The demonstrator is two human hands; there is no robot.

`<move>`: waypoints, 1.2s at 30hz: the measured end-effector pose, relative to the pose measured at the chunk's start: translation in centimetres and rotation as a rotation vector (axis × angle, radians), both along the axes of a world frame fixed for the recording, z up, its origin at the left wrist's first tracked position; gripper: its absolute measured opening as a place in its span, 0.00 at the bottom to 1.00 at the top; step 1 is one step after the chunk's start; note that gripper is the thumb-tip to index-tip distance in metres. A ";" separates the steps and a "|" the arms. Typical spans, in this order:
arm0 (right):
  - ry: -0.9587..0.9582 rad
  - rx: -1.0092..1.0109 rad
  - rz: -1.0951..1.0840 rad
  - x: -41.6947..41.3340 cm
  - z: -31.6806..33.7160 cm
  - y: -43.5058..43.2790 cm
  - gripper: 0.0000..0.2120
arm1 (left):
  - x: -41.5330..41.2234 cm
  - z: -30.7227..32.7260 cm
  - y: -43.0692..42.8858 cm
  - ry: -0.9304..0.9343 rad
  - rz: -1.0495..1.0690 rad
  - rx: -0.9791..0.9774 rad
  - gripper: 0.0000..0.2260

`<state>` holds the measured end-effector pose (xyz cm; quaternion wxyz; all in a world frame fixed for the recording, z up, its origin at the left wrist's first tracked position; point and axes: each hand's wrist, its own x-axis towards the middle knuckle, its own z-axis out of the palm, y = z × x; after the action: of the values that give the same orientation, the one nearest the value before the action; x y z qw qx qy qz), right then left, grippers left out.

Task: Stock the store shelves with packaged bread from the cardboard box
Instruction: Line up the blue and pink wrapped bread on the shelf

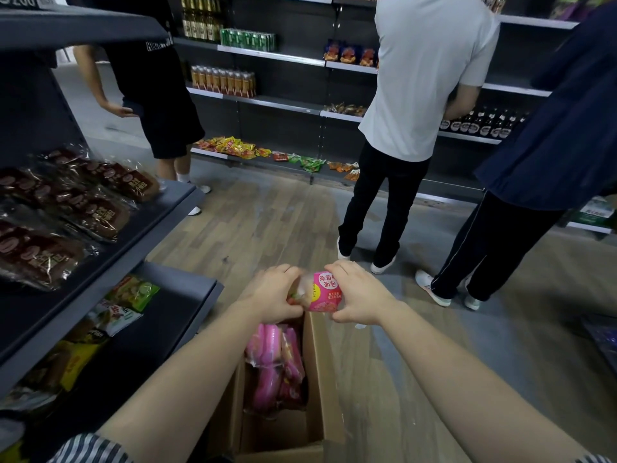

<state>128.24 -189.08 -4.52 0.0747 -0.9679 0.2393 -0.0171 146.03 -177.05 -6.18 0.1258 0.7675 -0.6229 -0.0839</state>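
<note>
I hold a pink packaged bread [322, 290] in both hands above the open cardboard box [322, 372] on the floor. My left hand [275, 295] grips its left end, and my right hand [359, 292] grips its right end. More pink bread packs [275, 365] lie inside the box. To my left stands a dark shelf unit [173, 208] with brown bread packs [66, 208] on its upper tier and green and yellow packs [117, 312] on the tier below.
Three people stand in the aisle: one in black [157, 78] at the back left, one in a white shirt [424, 95] ahead, one in navy [551, 145] at the right. Wall shelves [273, 56] behind them hold bottles, cans and snacks. Wooden floor [267, 222] lies between.
</note>
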 end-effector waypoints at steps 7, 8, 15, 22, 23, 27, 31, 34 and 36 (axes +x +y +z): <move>-0.035 -0.014 -0.031 -0.4 0.5 1.1 0.36 | -0.6 1.2 1.8 -0.108 -0.058 0.055 0.41; -0.043 -0.020 -0.034 -0.5 0.5 1.3 0.35 | -0.6 1.4 2.0 -0.139 -0.070 0.063 0.42; -0.079 -0.034 -0.039 -1.5 0.8 3.5 0.36 | -1.1 1.8 4.7 -0.188 -0.042 0.046 0.39; -0.082 -0.015 0.020 -2.3 0.9 7.1 0.41 | -2.3 1.5 9.4 -0.220 0.029 -0.010 0.38; -0.085 -0.015 0.035 -2.2 0.9 7.6 0.42 | -2.4 1.6 10.2 -0.219 0.038 -0.017 0.37; -0.082 -0.013 0.107 -0.8 1.3 10.2 0.43 | -2.1 2.1 14.2 -0.191 0.098 -0.024 0.35; -0.071 -0.010 0.218 2.1 1.8 13.7 0.42 | -1.2 2.6 19.6 -0.196 0.228 -0.023 0.37; -0.081 -0.016 0.337 5.0 2.2 17.2 0.41 | -0.2 2.9 24.7 -0.172 0.331 -0.017 0.39; -0.079 -0.027 0.421 7.0 2.5 19.9 0.41 | 0.2 3.2 28.5 -0.189 0.410 -0.029 0.38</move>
<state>135.27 -169.22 -1.97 0.0732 -0.9960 0.0287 -0.0424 146.20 -148.58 -2.94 0.0923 0.8806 -0.4641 0.0250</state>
